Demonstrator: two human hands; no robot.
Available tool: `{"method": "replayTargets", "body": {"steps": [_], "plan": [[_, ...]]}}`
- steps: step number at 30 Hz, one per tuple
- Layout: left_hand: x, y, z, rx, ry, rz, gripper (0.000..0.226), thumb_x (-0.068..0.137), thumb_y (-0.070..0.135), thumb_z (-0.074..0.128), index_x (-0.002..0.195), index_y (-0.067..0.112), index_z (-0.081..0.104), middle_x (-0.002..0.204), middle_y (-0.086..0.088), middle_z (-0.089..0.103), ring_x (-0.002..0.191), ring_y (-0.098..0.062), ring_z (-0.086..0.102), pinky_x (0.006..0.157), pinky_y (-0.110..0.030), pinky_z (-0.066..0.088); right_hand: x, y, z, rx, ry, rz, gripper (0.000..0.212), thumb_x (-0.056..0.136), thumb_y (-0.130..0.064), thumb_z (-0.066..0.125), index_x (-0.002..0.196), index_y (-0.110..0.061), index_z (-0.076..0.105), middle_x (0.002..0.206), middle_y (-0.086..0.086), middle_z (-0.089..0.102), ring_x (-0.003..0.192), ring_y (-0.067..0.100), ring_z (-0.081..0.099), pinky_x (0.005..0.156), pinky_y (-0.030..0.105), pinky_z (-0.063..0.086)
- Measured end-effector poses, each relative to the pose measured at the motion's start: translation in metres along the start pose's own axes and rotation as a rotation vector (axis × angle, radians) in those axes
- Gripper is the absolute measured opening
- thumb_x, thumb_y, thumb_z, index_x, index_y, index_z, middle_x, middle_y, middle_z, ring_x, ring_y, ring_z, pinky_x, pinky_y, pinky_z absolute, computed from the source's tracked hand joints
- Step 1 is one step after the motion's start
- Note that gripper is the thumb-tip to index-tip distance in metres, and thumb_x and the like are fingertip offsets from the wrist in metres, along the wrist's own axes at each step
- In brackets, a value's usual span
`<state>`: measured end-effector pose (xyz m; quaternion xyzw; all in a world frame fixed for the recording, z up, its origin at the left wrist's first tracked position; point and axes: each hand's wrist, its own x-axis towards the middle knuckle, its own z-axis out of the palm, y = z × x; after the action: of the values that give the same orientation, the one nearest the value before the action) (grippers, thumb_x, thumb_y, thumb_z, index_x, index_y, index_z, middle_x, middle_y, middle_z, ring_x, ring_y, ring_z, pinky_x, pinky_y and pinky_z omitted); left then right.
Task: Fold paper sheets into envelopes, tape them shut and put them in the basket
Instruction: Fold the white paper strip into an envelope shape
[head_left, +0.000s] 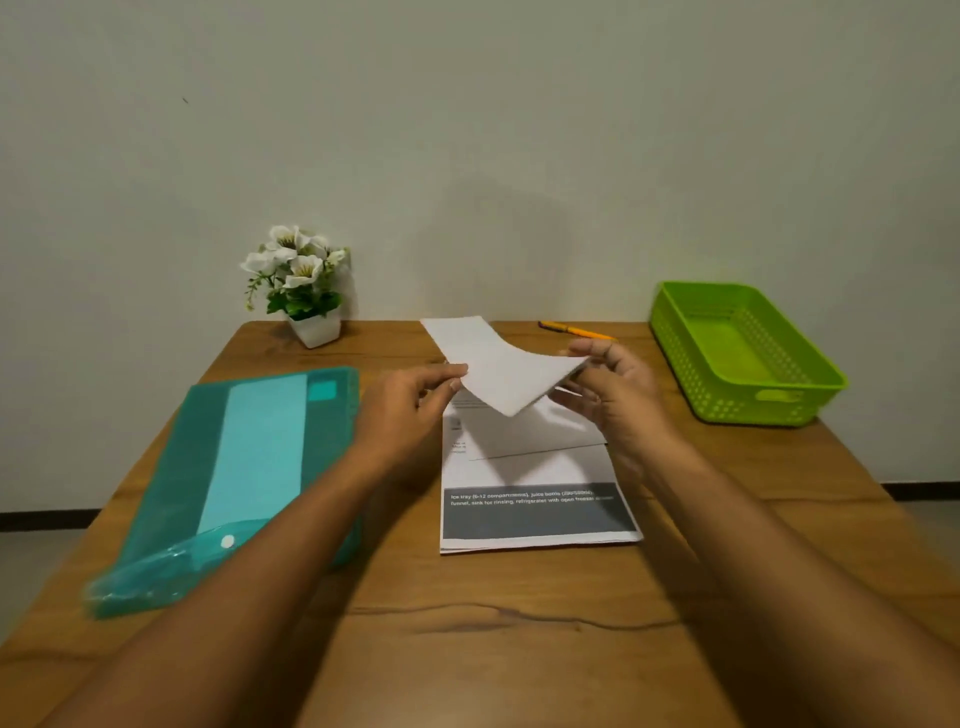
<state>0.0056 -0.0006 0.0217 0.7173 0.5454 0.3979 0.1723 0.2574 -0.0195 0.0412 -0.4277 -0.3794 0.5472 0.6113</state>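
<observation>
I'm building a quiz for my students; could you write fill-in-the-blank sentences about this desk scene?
1. The left hand and right hand hold a folded paper coloured ____.
2. The basket by the right edge of the table is ____.
3. The teal folder lies ____ of the printed sheets.
Missing words: white; green; left.
</observation>
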Motion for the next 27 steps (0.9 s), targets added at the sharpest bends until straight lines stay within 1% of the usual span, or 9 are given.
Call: {"method": "replayTargets", "body": {"steps": [4, 6, 8, 12, 16, 18, 22, 25, 27], "plan": [[-0.006, -0.011, 0.014, 0.128, 0.079, -0.060, 0.032, 0.097, 0.045, 0.063, 0.125, 0.033, 0.072, 0.117, 0.011, 0.074, 0.097, -0.008, 0.064, 0.074, -0.040, 0.060, -0.003, 0.018, 0.001, 0.206, -0.010, 0.255, 0.013, 0.102, -0.018, 0.062, 0.111, -0.009, 0.065, 0.102, 0.015, 0.078, 0.086, 0.028, 0.078, 0.070, 0.038, 0.064], [-0.009, -0.018, 0.019, 0.166, 0.092, -0.085, 0.034, 0.096, 0.044, 0.064, 0.127, 0.032, 0.071, 0.116, 0.009, 0.075, 0.090, -0.009, 0.062, 0.064, -0.032, 0.053, -0.005, 0.025, 0.002, 0.254, -0.040, 0.357, 0.024, 0.104, -0.024, 0.060, 0.119, -0.006, 0.065, 0.107, 0.018, 0.077, 0.087, 0.029, 0.078, 0.067, 0.037, 0.064], [-0.011, -0.022, 0.022, 0.197, 0.097, -0.097, 0.034, 0.096, 0.041, 0.067, 0.128, 0.030, 0.070, 0.116, 0.006, 0.075, 0.091, -0.009, 0.061, 0.062, -0.024, 0.045, -0.005, 0.031, 0.003, 0.225, -0.059, 0.383, 0.021, 0.101, -0.021, 0.064, 0.115, -0.005, 0.064, 0.111, 0.020, 0.076, 0.090, 0.030, 0.078, 0.069, 0.039, 0.065], [-0.013, -0.030, 0.024, 0.243, 0.081, -0.128, 0.037, 0.096, 0.041, 0.067, 0.131, 0.028, 0.069, 0.120, 0.002, 0.074, 0.103, -0.014, 0.063, 0.071, -0.030, 0.052, -0.002, 0.040, 0.008, 0.060, -0.024, 0.386, 0.011, 0.095, -0.011, 0.072, 0.104, -0.007, 0.067, 0.105, 0.018, 0.077, 0.082, 0.024, 0.076, 0.068, 0.035, 0.065], [-0.007, -0.034, 0.022, 0.290, 0.080, -0.202, 0.042, 0.097, 0.044, 0.065, 0.138, 0.032, 0.063, 0.124, 0.002, 0.071, 0.106, -0.016, 0.063, 0.081, -0.041, 0.059, 0.005, 0.046, 0.011, -0.013, 0.014, 0.437, 0.012, 0.092, -0.010, 0.076, 0.094, -0.009, 0.064, 0.096, 0.018, 0.078, 0.072, 0.022, 0.075, 0.063, 0.035, 0.066], [-0.004, -0.034, 0.021, 0.329, 0.067, -0.222, 0.046, 0.098, 0.041, 0.065, 0.142, 0.032, 0.059, 0.130, 0.002, 0.067, 0.116, -0.018, 0.059, 0.090, -0.044, 0.057, 0.009, 0.049, 0.012, -0.061, 0.046, 0.445, 0.018, 0.092, -0.009, 0.076, 0.085, -0.011, 0.059, 0.085, 0.016, 0.078, 0.065, 0.021, 0.074, 0.062, 0.037, 0.065], [-0.005, -0.028, 0.025, 0.344, 0.029, -0.042, 0.048, 0.097, 0.044, 0.063, 0.142, 0.031, 0.056, 0.136, 0.003, 0.058, 0.124, -0.015, 0.051, 0.093, -0.034, 0.050, 0.014, 0.054, 0.020, -0.144, 0.062, 0.442, 0.020, 0.093, -0.009, 0.075, 0.084, -0.012, 0.057, 0.071, 0.014, 0.074, 0.052, 0.016, 0.068, 0.044, 0.028, 0.057], [-0.011, -0.017, 0.034, 0.373, -0.169, 0.236, 0.060, 0.094, 0.057, 0.061, 0.147, 0.031, 0.049, 0.139, 0.005, 0.059, 0.124, -0.013, 0.052, 0.091, -0.033, 0.051, 0.018, 0.057, 0.026, -0.152, 0.072, 0.442, 0.023, 0.095, -0.008, 0.071, 0.080, -0.013, 0.054, 0.056, 0.008, 0.064, 0.042, 0.013, 0.055, 0.035, 0.021, 0.039], [-0.015, -0.014, 0.042, 0.409, -0.247, 0.272, 0.068, 0.091, 0.061, 0.062, 0.149, 0.030, 0.046, 0.136, 0.006, 0.063, 0.121, -0.014, 0.056, 0.086, -0.033, 0.052, 0.020, 0.059, 0.028, -0.163, 0.065, 0.456, 0.020, 0.096, -0.007, 0.067, 0.082, -0.012, 0.055, 0.054, 0.004, 0.060, 0.041, 0.011, 0.052, 0.036, 0.019, 0.034]]}}
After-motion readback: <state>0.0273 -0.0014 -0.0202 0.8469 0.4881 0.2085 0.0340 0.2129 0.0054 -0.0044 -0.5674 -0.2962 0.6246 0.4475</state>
